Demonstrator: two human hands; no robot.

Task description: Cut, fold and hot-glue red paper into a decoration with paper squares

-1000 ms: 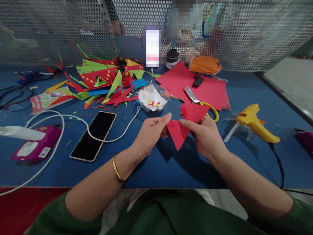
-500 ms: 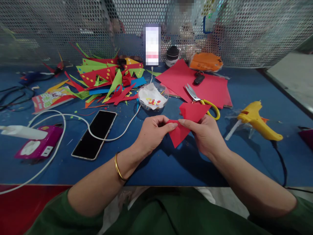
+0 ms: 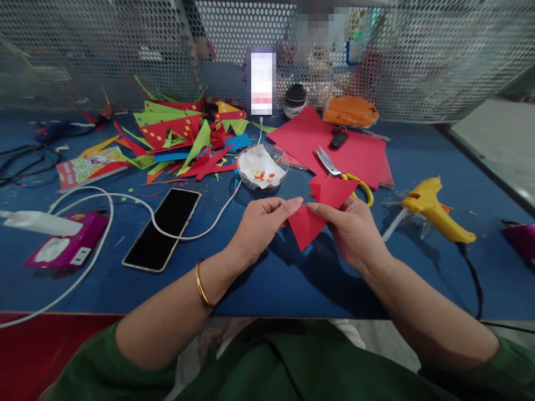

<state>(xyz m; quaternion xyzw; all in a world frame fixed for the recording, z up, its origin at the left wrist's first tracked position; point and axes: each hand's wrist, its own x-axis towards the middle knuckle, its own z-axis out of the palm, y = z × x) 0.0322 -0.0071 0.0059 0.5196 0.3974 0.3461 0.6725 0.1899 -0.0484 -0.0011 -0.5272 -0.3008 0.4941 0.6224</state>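
Even pinches suit the folded red paper (image 3: 305,229)

Left of the left hand, a dark phone (image 3: 161,234) lies with a white cable (image 3: 209,233) across it, so that forearm is best swung little. Just beyond the left hand (image 3: 256,229) sits a clear bowl (image 3: 244,179) of small paper bits; lifting the elbow rather than pushing forward should spare it.

The left thumb and fingers pinch the paper's left side. The paper is between the two hands, raised over the table, one point toward the person. The hands are close together, thumb tips near each other; whether they touch is hard to tell. Lining up the edges before pressing, then running a thumb outward, should give a sharp crease.

Beyond the right hand (image 3: 353,228), which grips the right part thumb uppermost, are scissors (image 3: 327,161). Farther right lies a glue gun (image 3: 438,213); its nozzle may be hot.
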